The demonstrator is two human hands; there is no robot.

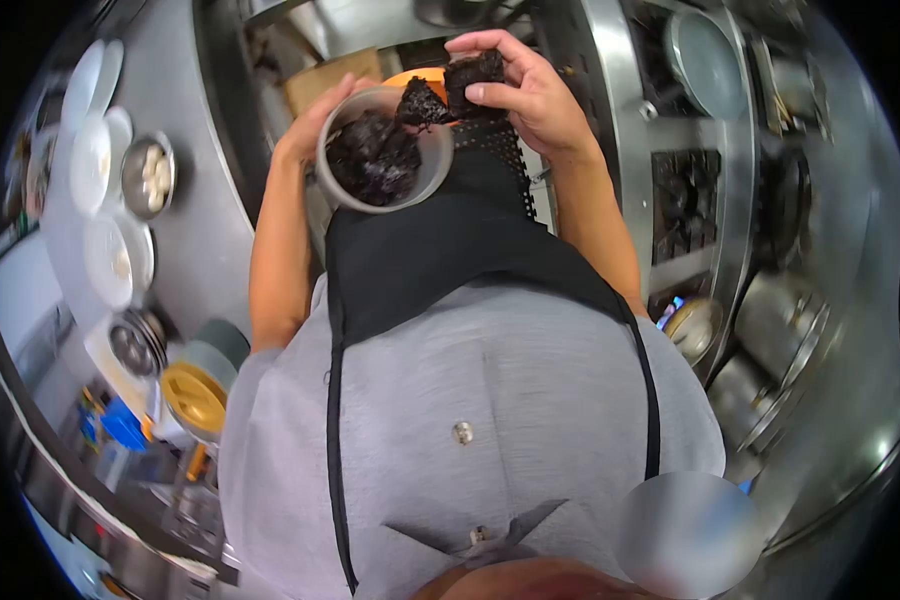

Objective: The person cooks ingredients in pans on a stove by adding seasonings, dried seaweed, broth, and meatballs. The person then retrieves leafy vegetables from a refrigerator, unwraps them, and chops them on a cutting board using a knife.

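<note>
My left hand (315, 120) is wrapped round the side of a translucent plastic tub (438, 170), in front of the black apron. Inside the tub lies a heap of dark, crinkled food (375, 155), perhaps seaweed; its exact kind is unclear. Between the thumb and fingers of my right hand (538, 95) is a black crinkled chunk (475, 78) that looks like the same stuff. A smaller dark clump (423, 103) hangs at the tub's right rim, beside the chunk. Behind the rim, part of an orange object (420, 76) shows.
On the left, a steel counter (195, 90) carries white plates (88, 165) and a metal bowl (150, 175) with pale pieces. A stove with a burner (686, 200) and a large pan (705, 65) stands on the right. A cardboard piece (332, 80) lies beyond my left hand.
</note>
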